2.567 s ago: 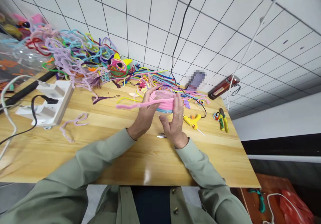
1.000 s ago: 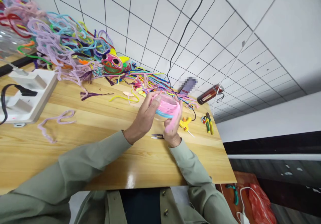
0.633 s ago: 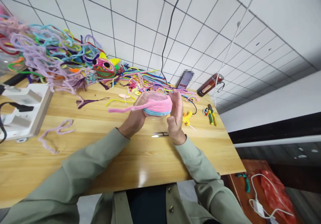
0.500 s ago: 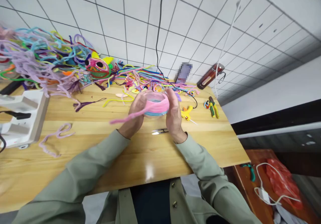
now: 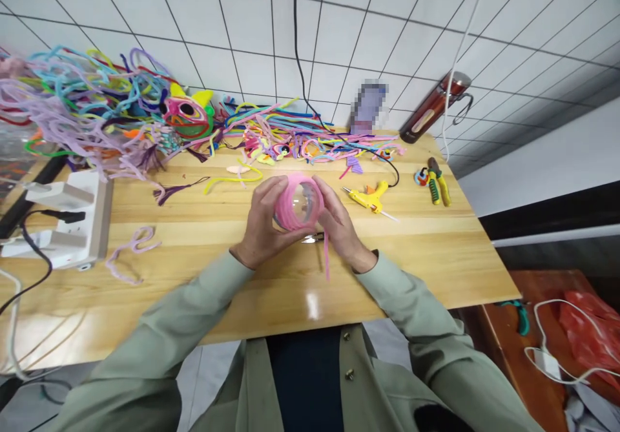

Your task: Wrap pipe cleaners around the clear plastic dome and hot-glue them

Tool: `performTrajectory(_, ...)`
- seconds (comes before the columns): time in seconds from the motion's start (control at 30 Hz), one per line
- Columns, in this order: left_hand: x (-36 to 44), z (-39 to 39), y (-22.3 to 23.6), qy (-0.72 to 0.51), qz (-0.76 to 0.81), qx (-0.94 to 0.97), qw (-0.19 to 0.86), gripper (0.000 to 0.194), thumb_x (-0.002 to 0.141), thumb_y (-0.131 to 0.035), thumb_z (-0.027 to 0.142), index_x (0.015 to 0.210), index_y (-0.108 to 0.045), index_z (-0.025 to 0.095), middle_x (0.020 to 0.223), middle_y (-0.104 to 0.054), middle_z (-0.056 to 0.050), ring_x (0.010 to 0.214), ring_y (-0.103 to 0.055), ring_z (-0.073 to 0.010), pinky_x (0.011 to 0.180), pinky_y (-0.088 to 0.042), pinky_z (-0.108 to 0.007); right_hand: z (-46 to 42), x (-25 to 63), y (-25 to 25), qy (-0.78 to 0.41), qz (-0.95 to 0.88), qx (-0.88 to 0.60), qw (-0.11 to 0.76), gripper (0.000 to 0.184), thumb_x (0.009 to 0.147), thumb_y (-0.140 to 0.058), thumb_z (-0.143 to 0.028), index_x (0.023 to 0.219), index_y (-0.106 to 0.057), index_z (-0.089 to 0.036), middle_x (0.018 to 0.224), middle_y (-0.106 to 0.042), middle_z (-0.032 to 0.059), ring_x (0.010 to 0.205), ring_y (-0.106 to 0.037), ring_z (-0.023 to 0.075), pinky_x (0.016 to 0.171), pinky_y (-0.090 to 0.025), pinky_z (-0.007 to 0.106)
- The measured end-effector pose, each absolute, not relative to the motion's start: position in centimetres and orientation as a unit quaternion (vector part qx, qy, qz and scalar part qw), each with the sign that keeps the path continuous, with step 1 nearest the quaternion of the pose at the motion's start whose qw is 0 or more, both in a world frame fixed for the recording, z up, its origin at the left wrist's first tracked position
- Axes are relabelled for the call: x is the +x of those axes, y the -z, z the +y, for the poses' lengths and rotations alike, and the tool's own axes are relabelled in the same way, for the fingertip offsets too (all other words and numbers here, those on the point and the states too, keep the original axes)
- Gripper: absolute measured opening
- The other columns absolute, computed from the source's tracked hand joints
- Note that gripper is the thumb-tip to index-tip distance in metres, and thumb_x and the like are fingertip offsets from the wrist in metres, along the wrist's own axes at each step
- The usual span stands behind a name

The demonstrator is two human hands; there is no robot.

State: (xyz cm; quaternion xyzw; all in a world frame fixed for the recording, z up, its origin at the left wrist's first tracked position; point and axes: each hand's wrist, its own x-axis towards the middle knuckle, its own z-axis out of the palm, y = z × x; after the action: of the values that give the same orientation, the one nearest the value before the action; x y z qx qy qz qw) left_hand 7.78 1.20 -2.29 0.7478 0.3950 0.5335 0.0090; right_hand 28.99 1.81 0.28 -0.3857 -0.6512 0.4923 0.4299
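Between my two hands, above the table, is a clear round plastic shell (image 5: 303, 203) wrapped in rings of fuzzy pink pipe cleaner (image 5: 289, 207). My left hand (image 5: 265, 222) curls around its left side, the thumb along the lower edge. On the other side, my right hand (image 5: 340, 225) grips the wrapped rim with its fingers. A loose pink end hangs down beside the right fingers. Thread snips (image 5: 312, 238) lie on the table just under the shell, partly hidden by my hands.
A yellow glue gun (image 5: 371, 198) and pliers (image 5: 438, 183) lie to the right. Tangled pipe cleaners (image 5: 87, 109) heap at the back left, near a white power strip (image 5: 94, 225). A red thermos (image 5: 433, 106) and a blurred phone (image 5: 368, 109) lean against the tiled wall.
The shell has been turned in my hands, so its clear opening faces me and the loose pink end has swung from the left to the right. My view has shifted slightly.
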Motion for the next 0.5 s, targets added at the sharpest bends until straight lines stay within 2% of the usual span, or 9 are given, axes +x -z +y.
performTrajectory(0.07, 7.4, 0.9, 3.1, -0.517, 0.420, 0.746, 0.007, 0.121, 0.076, -0.096, 0.083, 0.169, -0.040, 0.030, 0.157, -0.063, -0.020, 0.151, -0.062, -0.0448, 0.131, -0.048, -0.070, 1.5, 29.0, -0.3, -0.482, -0.667, -0.380, 0.423, 0.113, 0.093, -0.064, -0.098, 0.178, -0.046, -0.027, 0.184, -0.052, 0.0128, 0.174, -0.047, 0.0363, 0.146, -0.038, 0.057)
performTrajectory(0.13, 7.1, 0.6, 3.5, -0.502, 0.422, 0.755, 0.012, 0.123, 0.075, -0.096, 0.084, 0.170, -0.038, 0.031, 0.161, -0.060, -0.021, 0.155, -0.060, -0.0460, 0.134, -0.045, -0.071, 1.2, 29.0, -0.1, -0.461, -0.686, -0.370, 0.425, 0.111, 0.093, -0.068, -0.096, 0.178, -0.047, -0.028, 0.183, -0.052, 0.0139, 0.172, -0.049, 0.0374, 0.145, -0.040, 0.058)
performTrajectory(0.27, 6.7, 0.3, 3.5, -0.483, 0.375, 0.790, 0.051, 0.103, 0.087, -0.095, 0.071, 0.170, -0.045, 0.037, 0.171, -0.056, -0.019, 0.159, -0.060, -0.0422, 0.134, -0.048, -0.065, 1.3, 29.0, 0.5, -0.418, -0.728, -0.360, 0.408, 0.103, 0.097, -0.071, -0.088, 0.178, -0.045, -0.030, 0.184, -0.051, 0.0159, 0.170, -0.052, 0.0381, 0.143, -0.043, 0.061)
performTrajectory(0.37, 6.9, 0.1, 3.1, -0.488, 0.370, 0.788, 0.060, 0.089, 0.096, -0.091, 0.060, 0.169, -0.046, 0.037, 0.170, -0.058, -0.018, 0.157, -0.062, -0.0385, 0.131, -0.052, -0.061, 1.6, 28.8, 0.6, -0.416, -0.736, -0.371, 0.384, 0.108, 0.096, -0.070, -0.090, 0.180, -0.043, -0.028, 0.183, -0.051, 0.0172, 0.171, -0.051, 0.0385, 0.144, -0.041, 0.062)
performTrajectory(0.5, 7.1, -0.2, 3.0, -0.481, 0.417, 0.768, 0.069, 0.089, 0.094, -0.091, 0.065, 0.164, -0.047, 0.034, 0.168, -0.058, -0.019, 0.158, -0.060, -0.0405, 0.133, -0.050, -0.065, 1.6, 28.8, 0.2, -0.440, -0.715, -0.397, 0.372, 0.115, 0.094, -0.067, -0.095, 0.183, -0.036, -0.028, 0.189, -0.043, 0.0165, 0.177, -0.041, 0.0394, 0.147, -0.033, 0.064)
